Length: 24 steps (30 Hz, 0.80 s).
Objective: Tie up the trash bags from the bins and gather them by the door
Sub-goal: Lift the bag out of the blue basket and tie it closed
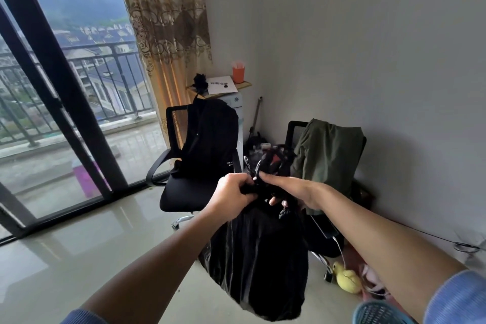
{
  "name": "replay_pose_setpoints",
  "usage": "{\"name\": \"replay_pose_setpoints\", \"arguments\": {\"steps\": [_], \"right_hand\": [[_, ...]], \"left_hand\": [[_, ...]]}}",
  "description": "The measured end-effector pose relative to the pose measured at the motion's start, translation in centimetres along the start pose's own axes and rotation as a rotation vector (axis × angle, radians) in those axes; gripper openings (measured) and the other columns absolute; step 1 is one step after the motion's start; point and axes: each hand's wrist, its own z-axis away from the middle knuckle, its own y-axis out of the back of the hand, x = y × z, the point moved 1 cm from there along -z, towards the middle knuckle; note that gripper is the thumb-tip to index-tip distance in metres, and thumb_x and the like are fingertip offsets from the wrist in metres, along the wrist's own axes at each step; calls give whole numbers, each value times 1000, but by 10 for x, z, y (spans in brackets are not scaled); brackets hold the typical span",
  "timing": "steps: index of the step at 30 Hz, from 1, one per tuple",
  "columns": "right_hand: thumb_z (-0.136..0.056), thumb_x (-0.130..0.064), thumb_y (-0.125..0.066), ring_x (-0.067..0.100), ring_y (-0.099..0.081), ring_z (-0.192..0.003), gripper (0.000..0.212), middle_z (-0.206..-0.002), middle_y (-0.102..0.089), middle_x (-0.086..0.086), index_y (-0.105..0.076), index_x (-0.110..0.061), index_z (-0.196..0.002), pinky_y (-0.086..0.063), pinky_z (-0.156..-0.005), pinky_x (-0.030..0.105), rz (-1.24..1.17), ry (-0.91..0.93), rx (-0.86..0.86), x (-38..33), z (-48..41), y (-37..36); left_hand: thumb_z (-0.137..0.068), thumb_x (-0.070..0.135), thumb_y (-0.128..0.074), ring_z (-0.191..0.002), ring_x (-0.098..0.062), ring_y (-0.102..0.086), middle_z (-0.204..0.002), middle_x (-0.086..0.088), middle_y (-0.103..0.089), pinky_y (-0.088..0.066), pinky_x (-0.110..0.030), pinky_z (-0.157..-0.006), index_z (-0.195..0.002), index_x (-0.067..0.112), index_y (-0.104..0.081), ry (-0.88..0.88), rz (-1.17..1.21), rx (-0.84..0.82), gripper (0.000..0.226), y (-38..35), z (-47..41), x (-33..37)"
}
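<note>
A bulging black plastic trash bag [259,263] hangs in the air above the pale glossy floor, its sides creased and shiny. Its neck is gathered into a tight bunch at the top, and loose, twisted ends of the plastic stick up above that bunch, slightly blurred.

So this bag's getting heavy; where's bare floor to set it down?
Bare tile floor left of the trash bag, between the glass door and the black chair. Crowded right: second chair, yellow toy, cables.
</note>
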Motion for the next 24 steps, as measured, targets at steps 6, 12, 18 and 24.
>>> {"name": "replay_pose_setpoints", "arguments": {"steps": [6,12,18,24], "right_hand": [[-82,-53,-66,8,-61,-86,47,-114,-63,0,-64,-13,-106,-45,-90,29,-181,105,267,0,-10,-6],[-94,-7,-48,31,-61,-76,22,-87,-67,18,-67,2,-90,-51,-82,44,-730,151,352,-4,-9,-10],[-91,-16,-43,15,-46,-50,31,-66,-56,3,-71,-5,-90,-39,-51,24,-754,148,218,-10,-4,-9],[-93,-55,-51,8,-54,-53,52,-72,-72,-6,-76,-9,-94,-45,-51,18,-516,270,256,-4,-5,-8]], "left_hand": [[-74,0,-74,-61,-10,-56,-73,0,-66,-48,-20,-59,-90,10,-59,144,95,-132,23,-8,13,-7],[-70,-16,-49,-72,-29,-65,-87,-20,-63,-58,-38,-71,-110,-4,-56,523,755,-410,42,0,27,-11],[-76,20,-65,-63,-18,-56,-72,-6,-57,-51,-29,-65,-93,4,-63,534,986,-553,24,1,25,-9],[-89,6,-63,-64,-20,-61,-77,-11,-64,-57,-30,-63,-99,-5,-65,518,871,-374,15,0,16,-10]]}}
